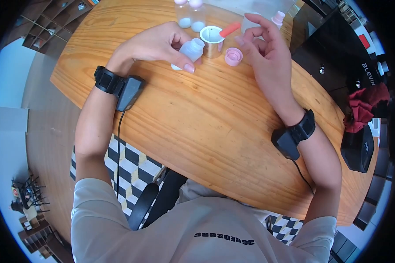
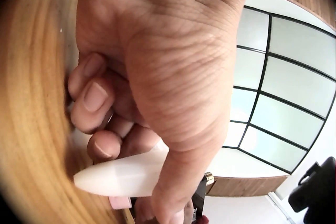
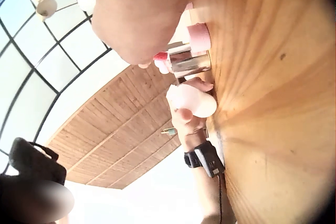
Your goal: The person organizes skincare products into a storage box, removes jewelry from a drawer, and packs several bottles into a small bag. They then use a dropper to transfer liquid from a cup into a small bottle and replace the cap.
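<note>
My left hand grips a small translucent white bottle, its uncapped neck tilted toward the cup. In the left wrist view the bottle lies between thumb and fingers. Right beside it stands a shiny metallic cup with a white inside; an orange-red piece like a handle slants over its rim. My right hand is raised to the right of the cup, fingers loosely bent, thumb tip near the orange-red piece. A pink cap sits on the table between cup and right hand.
Behind the left hand stand two pale-capped bottles with white contents. Another pale pink-topped bottle is behind the right hand. A black case and dark red cloth lie at the right edge of the wooden table.
</note>
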`<state>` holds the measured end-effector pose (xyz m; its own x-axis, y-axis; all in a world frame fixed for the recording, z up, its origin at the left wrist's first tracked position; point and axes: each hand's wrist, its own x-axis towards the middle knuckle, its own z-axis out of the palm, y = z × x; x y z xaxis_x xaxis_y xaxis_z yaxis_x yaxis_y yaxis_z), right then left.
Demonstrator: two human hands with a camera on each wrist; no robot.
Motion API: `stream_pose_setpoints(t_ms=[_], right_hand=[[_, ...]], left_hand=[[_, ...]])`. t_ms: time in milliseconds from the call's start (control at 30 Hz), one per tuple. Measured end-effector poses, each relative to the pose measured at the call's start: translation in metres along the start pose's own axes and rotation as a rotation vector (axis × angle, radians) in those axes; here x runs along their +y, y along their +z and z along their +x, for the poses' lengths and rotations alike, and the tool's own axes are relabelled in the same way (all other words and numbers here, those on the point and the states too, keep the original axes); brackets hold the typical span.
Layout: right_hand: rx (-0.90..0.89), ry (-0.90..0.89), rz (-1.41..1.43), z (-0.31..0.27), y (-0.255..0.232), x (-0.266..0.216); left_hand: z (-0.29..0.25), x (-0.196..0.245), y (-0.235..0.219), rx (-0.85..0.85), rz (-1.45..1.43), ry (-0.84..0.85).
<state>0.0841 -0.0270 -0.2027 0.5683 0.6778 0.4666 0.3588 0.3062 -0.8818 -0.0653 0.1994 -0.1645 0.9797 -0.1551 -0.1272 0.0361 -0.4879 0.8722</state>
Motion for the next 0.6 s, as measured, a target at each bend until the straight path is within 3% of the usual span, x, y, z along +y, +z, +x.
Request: stream_pose_setpoints(t_ms=[33,100,133,200,233,300,433,533,600], right_hand=[[0.000,0.000,0.000,-0.001,-0.001,0.000],[-0.052,0.000,-0.549,-0.003,-0.005,-0.004],[-0.052,-0.001,-0.548,-0.005,-0.006,-0.003],[-0.103,-0.153,-0.929,-0.008,-0.006,-0.003],[-0.103,-0.154,-0.929,-0.008,-0.006,-0.006],[-0.263,-0.035,-0.934,-0.006,-0.005,-0.013],[-0.205,-0.003,-0.868,-0.009,-0.005,-0.016],[-0.180,0.087,-0.687,-0.012,-0.008,-0.016],[-0.182,0.095,-0.409,-0.016,-0.010,-0.016]], left_hand=[[0.000,0.001,0.000,0.010,-0.002,-0.002],[0.000,0.000,0.001,0.010,-0.009,0.007],[-0.001,-0.001,0.000,0.009,-0.017,0.016],[-0.001,0.000,-0.003,-0.004,-0.014,-0.027],[-0.001,0.001,-0.004,-0.019,-0.012,-0.070],[-0.001,0.002,-0.004,-0.026,-0.014,-0.074],[-0.003,0.013,0.002,-0.085,-0.068,-0.084],[0.000,0.016,0.015,-0.143,-0.152,-0.078],[0.001,0.015,0.018,-0.152,-0.178,-0.084]])
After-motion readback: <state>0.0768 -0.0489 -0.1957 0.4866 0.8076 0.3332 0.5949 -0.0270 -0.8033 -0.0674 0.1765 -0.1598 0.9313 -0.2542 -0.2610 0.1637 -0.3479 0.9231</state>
